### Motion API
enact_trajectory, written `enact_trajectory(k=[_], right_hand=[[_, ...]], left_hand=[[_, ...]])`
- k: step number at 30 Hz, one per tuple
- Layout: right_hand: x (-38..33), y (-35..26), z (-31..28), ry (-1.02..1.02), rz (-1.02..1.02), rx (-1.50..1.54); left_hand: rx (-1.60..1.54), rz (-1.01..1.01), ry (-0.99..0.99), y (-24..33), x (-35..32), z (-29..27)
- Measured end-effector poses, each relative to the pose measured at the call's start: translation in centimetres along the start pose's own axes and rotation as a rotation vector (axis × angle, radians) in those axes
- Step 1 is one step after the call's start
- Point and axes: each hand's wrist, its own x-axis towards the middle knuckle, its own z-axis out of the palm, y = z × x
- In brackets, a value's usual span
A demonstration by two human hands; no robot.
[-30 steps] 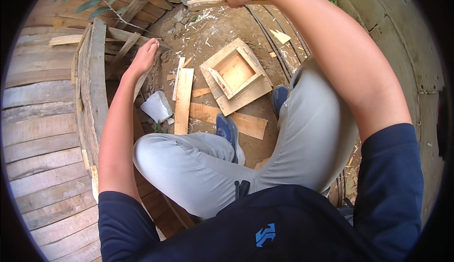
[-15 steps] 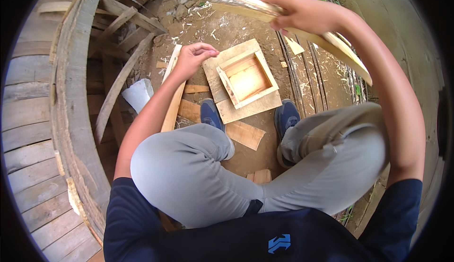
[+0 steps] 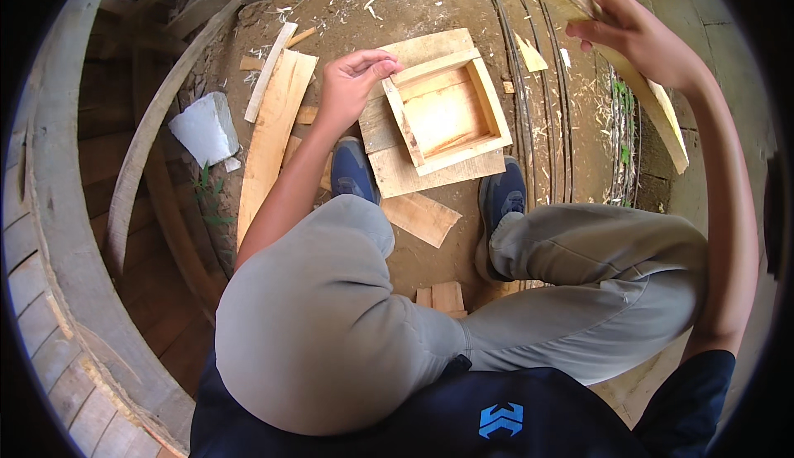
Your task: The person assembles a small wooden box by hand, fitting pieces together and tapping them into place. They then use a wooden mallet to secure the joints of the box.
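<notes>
A shallow square wooden box frame (image 3: 488,98) rests on a flat wooden board (image 3: 434,178) on the ground between my shoes. My left hand (image 3: 351,86) is at the frame's far left corner, thumb and fingers pinched together. Whatever may be between those fingertips is too small to make out. Up at the far right, my right hand (image 3: 633,36) grips a long, rough-edged wooden slab (image 3: 657,119) around its middle, raised off the ground. The slab's far end runs out of the picture.
Left of the board lie a long plank (image 3: 277,119) and a pale block (image 3: 207,130). Thin metal rods (image 3: 542,102) run along the ground on the right, beside a wall (image 3: 711,53). A curved timber (image 3: 157,127) stands at left. A wood offcut (image 3: 420,217) lies near my shoes.
My left hand has come to the frame's corner, its fingers now pinched there. My right hand has swung the slab rightward, away from the frame. The whole view has shifted somewhat.
</notes>
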Motion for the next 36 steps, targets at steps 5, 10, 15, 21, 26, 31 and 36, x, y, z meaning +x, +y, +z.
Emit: enact_trajectory(k=[5, 10, 15, 21, 26, 31, 36], right_hand=[[0.1, 0.0, 0.1, -0.031, -0.014, -0.053], [-0.1, -0.4, 0.4, -0.016, 0.051, -0.118], [-0.2, 0.0, 0.3, -0.004, 0.017, -0.111], [-0.2, 0.1, 0.0, -0.013, 0.033, -0.139], [-0.4, -4.6, 0.8, -0.071, -0.032, -0.152], [0.9, -1.8, 1.7, -0.073, -0.081, -0.009], [1.3, -1.1, 5.2, -0.206, -0.006, -0.266]], left_hand=[[0.059, 0.063, -0.016, -0.3, 0.0, 0.2], [0.088, 0.100, 0.027, -0.4, -0.3, 0.4], [0.092, 0.099, 0.042, -0.3, -0.4, 0.7], [0.107, 0.109, 0.040, -0.5, -0.3, 0.7], [0.138, 0.113, 0.071, -0.3, -0.7, 0.6], [0.144, 0.134, 0.044, -0.6, -0.5, 0.8], [0.134, 0.141, 0.044, -1.1, -0.5, 0.7]])
